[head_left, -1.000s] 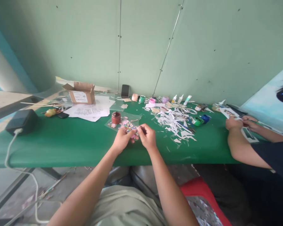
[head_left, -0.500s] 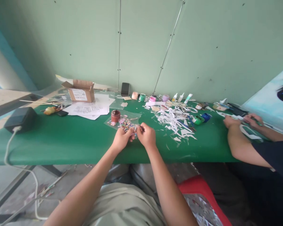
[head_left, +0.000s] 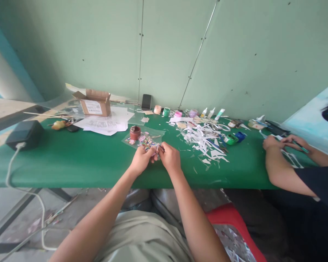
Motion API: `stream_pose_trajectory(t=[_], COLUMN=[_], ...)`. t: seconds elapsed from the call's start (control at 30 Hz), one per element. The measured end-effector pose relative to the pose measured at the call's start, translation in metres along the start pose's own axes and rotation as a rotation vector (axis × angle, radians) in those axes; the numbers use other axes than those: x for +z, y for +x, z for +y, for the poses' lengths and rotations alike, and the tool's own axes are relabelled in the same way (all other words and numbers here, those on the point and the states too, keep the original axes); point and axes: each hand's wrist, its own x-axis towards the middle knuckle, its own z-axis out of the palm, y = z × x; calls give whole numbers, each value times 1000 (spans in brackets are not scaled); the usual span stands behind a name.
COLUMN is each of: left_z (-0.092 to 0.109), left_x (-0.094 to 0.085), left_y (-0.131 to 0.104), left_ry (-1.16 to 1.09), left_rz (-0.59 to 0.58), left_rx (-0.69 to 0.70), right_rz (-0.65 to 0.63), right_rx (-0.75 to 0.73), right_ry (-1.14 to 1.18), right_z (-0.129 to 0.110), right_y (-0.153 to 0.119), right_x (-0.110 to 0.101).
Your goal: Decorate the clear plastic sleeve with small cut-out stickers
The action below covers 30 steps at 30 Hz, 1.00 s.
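Close to the front edge of the green table (head_left: 84, 160), both of my hands are closed around one small piece covered in many colours (head_left: 148, 142); its exact kind does not show. My left hand (head_left: 142, 156) grips its near left side, thumb on top. Fingers pinched together, my right hand (head_left: 170, 155) meets the piece's right side; a small dark bit shows at the fingertips, too small to name. Just beyond, an open jar of brown-red paint (head_left: 135, 133) stands on a clear plastic sheet (head_left: 157, 133) with pink and coloured bits on it.
White paper scraps (head_left: 199, 135) are heaped right of my hands, beside green (head_left: 231, 139) and blue paint jars (head_left: 239, 137). Printed sheets (head_left: 104, 125) and a cardboard box (head_left: 95, 103) lie left, near a black adapter (head_left: 24, 134). At right, a co-worker's hands (head_left: 273, 142) handle white strips.
My hands stay nearly in place, still on the colourful piece. The view has shifted slightly. The co-worker's hands have moved, and a dark pen-like tool now shows in one.
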Motion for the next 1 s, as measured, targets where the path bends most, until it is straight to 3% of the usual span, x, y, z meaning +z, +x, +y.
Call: stream_pose_trajectory(t=[1.0], left_z=[-4], left_x=[-3], left_y=[3], left_ry=[38], left_rz=[1], left_rx=[40], right_rz=[-69], right_rx=[-40], right_ry=[-141], right_z=[-1], right_y=[-3], right_x=[4])
